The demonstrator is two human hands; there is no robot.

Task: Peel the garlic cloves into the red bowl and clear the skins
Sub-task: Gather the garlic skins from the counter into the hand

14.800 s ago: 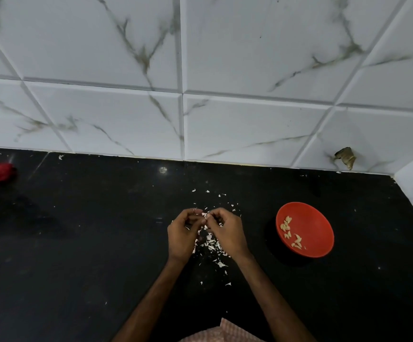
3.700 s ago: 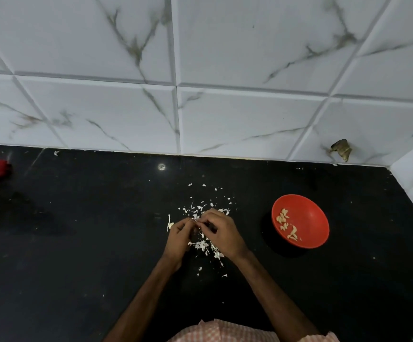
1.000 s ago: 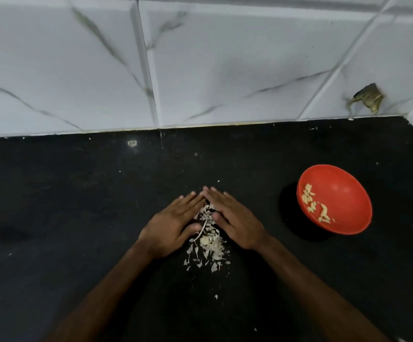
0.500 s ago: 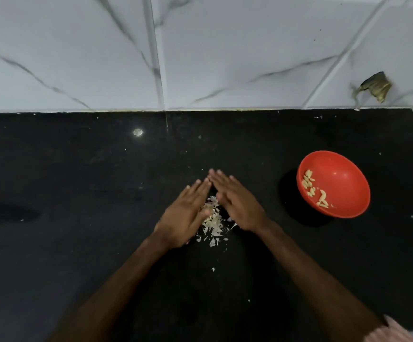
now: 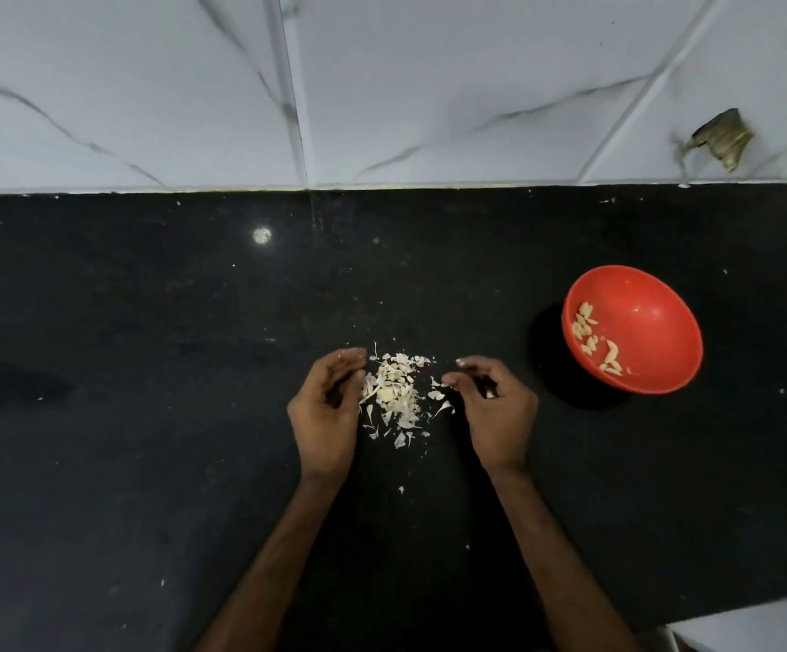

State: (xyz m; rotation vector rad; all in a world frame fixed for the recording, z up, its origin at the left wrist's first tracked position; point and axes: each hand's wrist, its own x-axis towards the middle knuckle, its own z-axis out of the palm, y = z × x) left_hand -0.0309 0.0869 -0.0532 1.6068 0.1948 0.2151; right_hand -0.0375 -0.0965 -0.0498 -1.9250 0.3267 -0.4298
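Black counter [image 5: 147, 416] below white tiled wall [image 5: 429, 87]; left hand [image 5: 328, 416] and right hand [image 5: 495, 411], loosely cupped and empty, flank skins [image 5: 393, 392], left of the red bowl [image 5: 650, 317].

left hand [image 5: 325, 416], right hand [image 5: 495, 411], fingers curled, apart

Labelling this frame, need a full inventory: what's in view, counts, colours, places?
red bowl: one, red, on the counter at right
peeled garlic cloves: several, too small to count, pale yellow, inside the bowl on its left side
garlic skins: one loose pile plus stray flakes, off-white, centre of the counter between the hands
counter: one, black, speckled
wall tiles: white with grey veins, behind the counter
brown thing: one, on the wall at upper right, cannot tell what
left hand: bare, cupped, left of the pile
right hand: bare, cupped, right of the pile
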